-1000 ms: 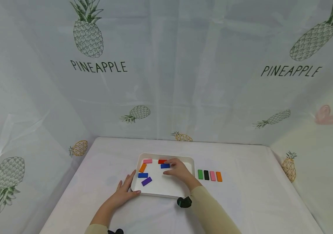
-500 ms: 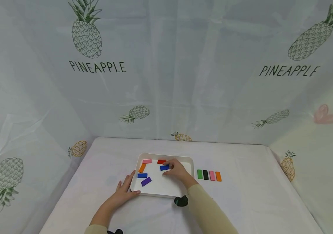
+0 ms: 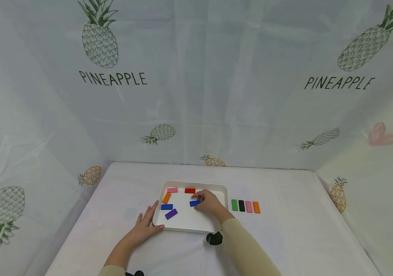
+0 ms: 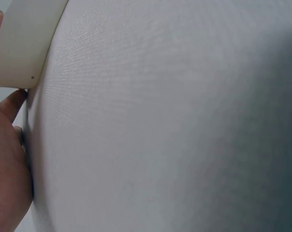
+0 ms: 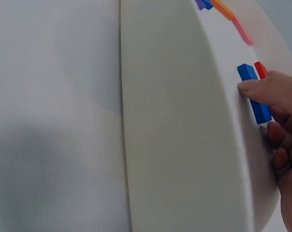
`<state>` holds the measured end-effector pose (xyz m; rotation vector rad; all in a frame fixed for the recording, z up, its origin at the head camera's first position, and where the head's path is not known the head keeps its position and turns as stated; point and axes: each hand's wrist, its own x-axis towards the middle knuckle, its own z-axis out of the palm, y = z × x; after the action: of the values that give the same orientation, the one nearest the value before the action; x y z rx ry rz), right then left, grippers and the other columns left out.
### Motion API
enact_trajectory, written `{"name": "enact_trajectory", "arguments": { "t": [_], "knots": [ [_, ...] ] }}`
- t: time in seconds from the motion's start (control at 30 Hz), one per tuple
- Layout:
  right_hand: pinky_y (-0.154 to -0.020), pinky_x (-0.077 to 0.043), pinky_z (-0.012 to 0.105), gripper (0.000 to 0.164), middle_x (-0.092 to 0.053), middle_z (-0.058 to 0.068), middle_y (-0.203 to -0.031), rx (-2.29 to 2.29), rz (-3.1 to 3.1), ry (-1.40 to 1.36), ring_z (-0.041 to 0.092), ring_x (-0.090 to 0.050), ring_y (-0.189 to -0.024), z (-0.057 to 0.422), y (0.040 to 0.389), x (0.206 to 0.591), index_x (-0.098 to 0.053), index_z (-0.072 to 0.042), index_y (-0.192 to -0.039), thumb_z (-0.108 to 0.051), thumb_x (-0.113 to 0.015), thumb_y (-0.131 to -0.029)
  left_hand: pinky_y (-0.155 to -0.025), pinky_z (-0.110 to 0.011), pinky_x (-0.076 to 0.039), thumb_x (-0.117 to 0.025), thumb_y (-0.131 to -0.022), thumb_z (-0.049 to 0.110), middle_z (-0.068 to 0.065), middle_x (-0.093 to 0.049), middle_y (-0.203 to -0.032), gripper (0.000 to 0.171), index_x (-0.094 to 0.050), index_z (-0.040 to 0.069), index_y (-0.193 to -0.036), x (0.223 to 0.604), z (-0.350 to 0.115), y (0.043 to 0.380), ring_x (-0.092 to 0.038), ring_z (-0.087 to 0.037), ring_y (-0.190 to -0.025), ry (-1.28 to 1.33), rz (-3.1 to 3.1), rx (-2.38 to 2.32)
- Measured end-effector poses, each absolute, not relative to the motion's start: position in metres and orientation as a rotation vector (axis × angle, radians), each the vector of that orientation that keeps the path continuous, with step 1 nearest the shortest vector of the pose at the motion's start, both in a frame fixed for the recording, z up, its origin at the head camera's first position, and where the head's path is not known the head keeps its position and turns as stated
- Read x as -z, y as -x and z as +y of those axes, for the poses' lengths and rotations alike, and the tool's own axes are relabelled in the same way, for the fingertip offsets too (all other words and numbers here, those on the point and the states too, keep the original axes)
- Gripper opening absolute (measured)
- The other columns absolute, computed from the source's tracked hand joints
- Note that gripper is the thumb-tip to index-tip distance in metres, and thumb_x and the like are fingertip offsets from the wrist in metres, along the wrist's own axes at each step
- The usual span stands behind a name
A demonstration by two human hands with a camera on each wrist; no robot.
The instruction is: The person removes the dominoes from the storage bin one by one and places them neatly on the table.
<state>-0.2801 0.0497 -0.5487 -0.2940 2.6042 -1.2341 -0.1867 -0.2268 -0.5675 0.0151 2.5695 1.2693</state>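
Observation:
My right hand (image 3: 210, 201) reaches into a white tray (image 3: 189, 221) and pinches a blue block (image 3: 194, 203) between thumb and fingers. In the right wrist view the thumb lies across this blue block (image 5: 262, 113). Just beyond it, apart from it, is a red block (image 3: 190, 190). My left hand (image 3: 144, 228) rests at the tray's near left corner, fingers extended along the left side and thumb by the front edge. Along the tray's left part lie a pink block (image 3: 172, 190), an orange block (image 3: 166, 197), a second blue block (image 3: 167, 207) and a tilted purple block (image 3: 171, 214).
Right of the tray, a row on the white cloth holds a green block (image 3: 234, 205), a black block (image 3: 241, 206), another pink block (image 3: 249, 207) and another orange block (image 3: 256, 207). A pineapple-printed curtain (image 3: 196, 96) hangs behind the table.
My right hand has drawn the blue block toward the near side of the tray, away from the red block, tilting it slightly. The left hand stays at the tray corner.

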Motion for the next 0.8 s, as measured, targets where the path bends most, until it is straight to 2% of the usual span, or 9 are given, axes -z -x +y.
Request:
{"name": "enact_trajectory", "arguments": {
  "t": [0.3, 0.53, 0.8],
  "knots": [
    [-0.073, -0.045, 0.031, 0.027, -0.055, -0.001, -0.081, 1.198, 2.574, 0.327, 0.017, -0.050, -0.081, 0.0512, 0.2769, 0.5449, -0.074, -0.015, -0.103, -0.010, -0.083, -0.077, -0.113, -0.056, 0.014, -0.076, -0.077, 0.049, -0.015, -0.013, -0.161, 0.104, -0.015, 0.024, -0.158, 0.5647, -0.2270, 0.1865, 0.001, -0.035, -0.148, -0.010, 2.573, -1.272],
    [-0.065, -0.040, 0.028, 0.028, -0.052, -0.002, -0.072, 1.167, 2.540, 0.379, 0.013, -0.048, -0.070, 0.0528, 0.2762, 0.5453, -0.072, -0.014, -0.106, -0.011, -0.081, -0.079, -0.113, -0.055, 0.014, -0.076, -0.078, 0.048, -0.015, -0.013, -0.161, 0.104, -0.016, 0.022, -0.158, 0.5661, -0.2273, 0.1869, 0.001, -0.035, -0.148, -0.024, 2.580, -1.265],
    [-0.067, -0.042, 0.029, 0.019, -0.053, -0.002, -0.075, 1.110, 2.608, 0.358, 0.015, -0.049, -0.074, 0.0519, 0.2745, 0.5468, -0.072, -0.013, -0.095, -0.012, -0.082, -0.079, -0.113, -0.055, 0.013, -0.076, -0.078, 0.046, -0.016, -0.014, -0.161, 0.102, -0.016, 0.021, -0.158, 0.5646, -0.2254, 0.1860, 0.000, -0.036, -0.148, -0.037, 2.589, -1.268]
  ]
}}
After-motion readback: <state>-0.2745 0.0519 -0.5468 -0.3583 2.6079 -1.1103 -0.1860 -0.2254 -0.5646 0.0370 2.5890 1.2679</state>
